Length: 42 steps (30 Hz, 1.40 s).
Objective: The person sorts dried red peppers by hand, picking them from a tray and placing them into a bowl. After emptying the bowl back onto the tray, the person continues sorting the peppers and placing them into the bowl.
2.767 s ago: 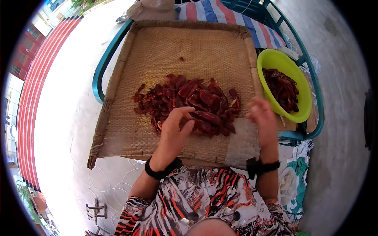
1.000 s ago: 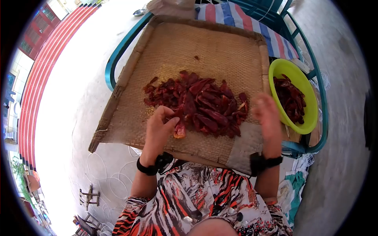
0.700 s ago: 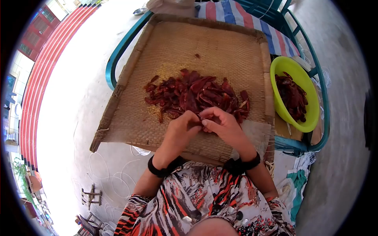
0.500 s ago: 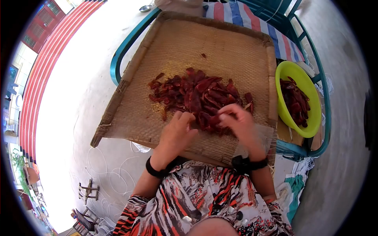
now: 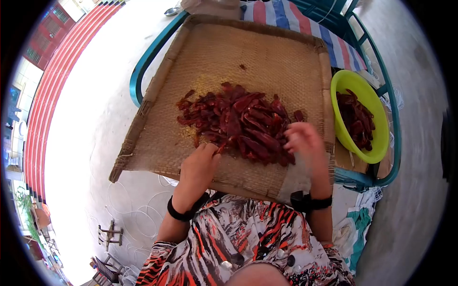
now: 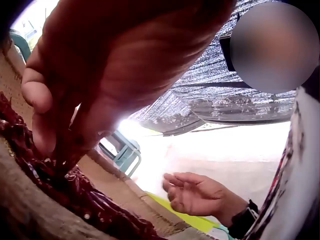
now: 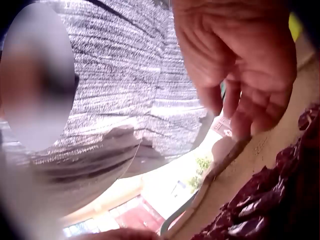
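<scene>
Dark red dried chili peppers (image 5: 253, 121) lie in a heap on a woven bamboo tray (image 5: 281, 57). My left hand (image 5: 198, 167) is at the near left edge of the heap. In the left wrist view its thumb and fingers come together on a dried chili (image 6: 62, 162) down among the others. My right hand (image 5: 307, 143), blurred, is raised over the heap's right end. Seen from the right wrist, its fingers (image 7: 262, 122) hang loosely bent with nothing between them. Pale yellow seeds (image 5: 210, 81) are scattered behind the heap.
A lime-green basin (image 5: 338, 119) holding more dried chilies (image 5: 355, 121) stands right of the tray. Teal metal rails (image 5: 138, 76) flank the tray, and a striped cloth (image 5: 300, 21) lies beyond it. A grey patch (image 5: 293, 178) covers the tray's near right corner.
Both hands met at the heap's near edge 0.7 s ago, then parted. The right hand has moved right, away from the chilies; the left has shifted slightly left and down.
</scene>
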Available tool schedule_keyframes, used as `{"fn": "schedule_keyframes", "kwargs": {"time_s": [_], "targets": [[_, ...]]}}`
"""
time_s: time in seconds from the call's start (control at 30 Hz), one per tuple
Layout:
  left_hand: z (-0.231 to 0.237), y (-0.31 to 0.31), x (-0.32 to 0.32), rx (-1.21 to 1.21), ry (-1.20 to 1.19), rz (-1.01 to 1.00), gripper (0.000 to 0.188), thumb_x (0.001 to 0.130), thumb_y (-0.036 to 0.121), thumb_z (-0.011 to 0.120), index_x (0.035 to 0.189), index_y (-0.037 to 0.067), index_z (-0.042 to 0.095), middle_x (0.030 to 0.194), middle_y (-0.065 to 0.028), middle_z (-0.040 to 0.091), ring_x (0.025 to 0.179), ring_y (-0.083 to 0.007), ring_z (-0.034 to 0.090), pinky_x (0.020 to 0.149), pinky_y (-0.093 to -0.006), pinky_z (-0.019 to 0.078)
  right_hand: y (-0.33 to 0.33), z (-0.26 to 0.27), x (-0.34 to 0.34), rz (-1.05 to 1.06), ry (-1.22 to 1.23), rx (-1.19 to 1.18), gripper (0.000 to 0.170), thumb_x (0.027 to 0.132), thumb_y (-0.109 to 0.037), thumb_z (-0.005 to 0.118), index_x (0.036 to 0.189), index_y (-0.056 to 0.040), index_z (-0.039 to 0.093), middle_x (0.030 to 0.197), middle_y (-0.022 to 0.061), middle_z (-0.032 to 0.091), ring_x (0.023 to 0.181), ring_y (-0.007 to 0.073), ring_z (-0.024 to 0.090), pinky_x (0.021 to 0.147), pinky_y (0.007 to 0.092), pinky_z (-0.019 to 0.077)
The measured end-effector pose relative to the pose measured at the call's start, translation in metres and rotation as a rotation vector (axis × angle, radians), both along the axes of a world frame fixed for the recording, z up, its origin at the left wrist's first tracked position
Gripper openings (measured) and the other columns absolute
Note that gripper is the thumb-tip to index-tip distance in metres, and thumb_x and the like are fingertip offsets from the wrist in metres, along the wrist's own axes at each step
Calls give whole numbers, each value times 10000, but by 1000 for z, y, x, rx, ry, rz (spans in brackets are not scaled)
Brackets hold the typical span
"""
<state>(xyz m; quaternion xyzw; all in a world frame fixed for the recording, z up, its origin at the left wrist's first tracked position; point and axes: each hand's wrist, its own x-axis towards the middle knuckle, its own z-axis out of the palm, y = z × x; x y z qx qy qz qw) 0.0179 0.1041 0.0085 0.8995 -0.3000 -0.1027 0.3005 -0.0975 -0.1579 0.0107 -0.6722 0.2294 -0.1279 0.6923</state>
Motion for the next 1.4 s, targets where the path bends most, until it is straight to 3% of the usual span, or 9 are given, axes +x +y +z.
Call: {"fn": "schedule_keyframes", "kwargs": {"time_s": [0.07,0.27,0.47,0.57,0.67,0.87,0.97,1.2,1.4], "targets": [[11,-5,-2,-13,-20,-32,161,913,147,580,1042,54,602,988,-168,613,920,-384,605,774,-439,479,23,10,8,311,47,-390,330,909,-135,646,1225,-60,584,1022,46,631,805,105,586,689,256,496],[14,-22,-10,5,15,-193,142,939,155,551,1037,68,607,995,-138,622,926,-362,612,768,-431,486,44,-19,23,513,-72,-547,317,878,-144,626,1184,-59,615,1119,131,625,960,298,630,829,367,508],[14,-22,-10,35,77,-332,168,933,160,558,1066,74,612,1025,-132,623,952,-353,613,781,-423,494,38,-26,20,628,-6,-625,255,854,-164,617,1083,-62,662,1076,149,634,1019,326,607,843,380,494],[20,-25,-5,-55,116,-270,218,913,183,591,1107,87,621,1037,-135,627,967,-348,619,797,-415,504,33,-27,17,544,-121,-604,194,873,-88,638,1054,-23,657,923,79,647,846,188,633,748,307,506],[28,-11,21,-1,-29,-218,271,889,199,623,1141,100,628,1056,-133,629,972,-340,626,816,-414,512,14,-7,8,312,183,-285,182,890,-143,639,1020,-16,647,901,82,663,771,181,642,707,306,504],[30,10,101,322,-79,-45,374,860,237,664,1193,78,608,1145,-169,604,1088,-349,580,916,-427,479,-69,-18,-23,-602,-404,376,207,974,-223,599,1135,-94,620,960,5,667,748,91,609,680,249,499],[-7,10,138,345,-175,-1,476,877,341,653,1290,123,560,1246,-193,560,1201,-397,501,982,-477,439,-82,-7,-31,-737,-316,504,233,988,-239,575,1181,-111,604,1004,-3,664,774,90,614,697,238,496],[-60,-26,167,475,-150,70,660,913,531,577,1422,125,468,1384,-215,483,1298,-469,397,1059,-578,350,-38,-9,-25,-298,-98,228,211,987,-180,556,1169,-83,598,1020,27,661,781,91,617,719,236,499],[-43,-40,125,154,84,-411,600,882,461,637,1354,105,534,1317,-230,530,1210,-401,509,1012,-468,421,-27,-12,-34,-197,6,154,194,985,-155,553,1158,-77,595,998,17,652,772,77,596,708,228,491]]}}
